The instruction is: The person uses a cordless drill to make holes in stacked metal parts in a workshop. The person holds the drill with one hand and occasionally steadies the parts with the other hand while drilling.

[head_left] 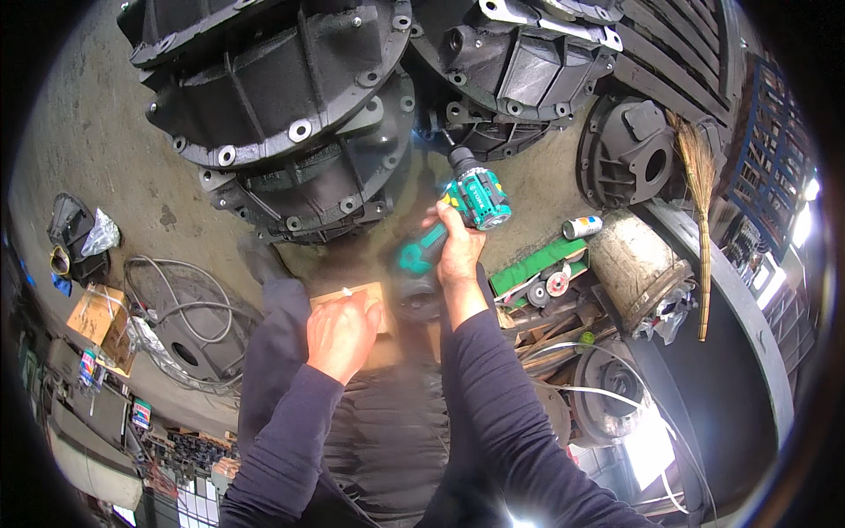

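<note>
My right hand [459,251] is wrapped around the grip of a teal and black cordless drill [478,201]. The drill's chuck and slim bit point up and away, to the gap between two stacks of black ribbed metal housings. One housing [282,70] is at the far left, another [519,66] at the far right, both with bolt holes along their flanges. My left hand [341,333] is closed, fingers curled down over a small light-brown box [380,354] in front of me. Whatever is in those fingers is hidden.
To the right are a green tray [537,267] with grinding discs, a spray can [582,228], a dirty bucket [629,260] and a straw broom [700,194]. Another housing [627,151] lies beyond. Left on the floor are a looped cable [180,304] and an open carton [99,319].
</note>
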Motion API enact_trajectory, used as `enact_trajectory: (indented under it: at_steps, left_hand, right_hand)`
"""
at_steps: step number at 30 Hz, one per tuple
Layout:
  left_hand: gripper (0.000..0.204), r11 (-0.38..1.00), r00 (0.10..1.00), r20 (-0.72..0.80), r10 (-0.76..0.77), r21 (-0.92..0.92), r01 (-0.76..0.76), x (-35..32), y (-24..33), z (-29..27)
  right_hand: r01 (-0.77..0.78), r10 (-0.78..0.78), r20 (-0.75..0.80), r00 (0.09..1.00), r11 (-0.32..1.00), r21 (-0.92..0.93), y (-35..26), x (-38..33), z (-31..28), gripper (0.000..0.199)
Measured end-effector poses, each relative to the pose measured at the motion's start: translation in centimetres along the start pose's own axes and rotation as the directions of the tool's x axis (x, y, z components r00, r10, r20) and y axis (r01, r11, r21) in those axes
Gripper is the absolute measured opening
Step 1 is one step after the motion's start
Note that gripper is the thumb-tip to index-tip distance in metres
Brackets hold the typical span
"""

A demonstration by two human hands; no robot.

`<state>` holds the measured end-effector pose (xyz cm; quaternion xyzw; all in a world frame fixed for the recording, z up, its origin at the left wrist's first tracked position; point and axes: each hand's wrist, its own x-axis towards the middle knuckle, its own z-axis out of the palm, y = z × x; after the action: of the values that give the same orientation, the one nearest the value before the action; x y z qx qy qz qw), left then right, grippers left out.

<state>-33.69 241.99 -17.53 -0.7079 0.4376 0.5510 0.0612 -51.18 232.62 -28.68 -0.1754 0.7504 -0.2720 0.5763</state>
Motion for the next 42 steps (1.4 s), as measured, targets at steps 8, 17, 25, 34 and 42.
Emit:
enact_trajectory:
  at_steps: [8,17,25,34,42]
  left_hand:
    - [0.026,0.999,1.000,-0.031,0.003,0.050,-0.002,0.5,-1.0,-0.9]
    - [0.031,0.996,0.999,-0.025,-0.020,0.081,0.022,1.1,-2.2,-2.0]
    - [0.028,0.997,0.999,0.002,-0.049,0.063,0.049,1.3,-2.4,-2.7]
    - [0.026,0.999,0.998,-0.059,0.004,0.041,-0.002,1.5,-1.8,-2.3]
    - [0.028,0.999,1.000,0.004,-0.005,0.039,0.005,1.5,-0.9,-2.4]
  right_hand:
    - [-0.078,0.069,0.057,0.996,0.979,0.189,1.5,-0.2,0.8,0.026]
    - [-0.086,0.055,0.103,0.993,0.939,0.332,3.2,0.1,2.5,0.027]
    - [-0.022,0.012,0.045,0.999,0.978,0.209,3.2,0.1,2.7,0.025]
    - [0.083,-0.084,-0.012,0.996,0.996,-0.031,4.0,1.0,1.4,0.018]
    - [0.069,-0.070,-0.005,0.998,0.993,-0.099,3.3,1.7,1.7,0.016]
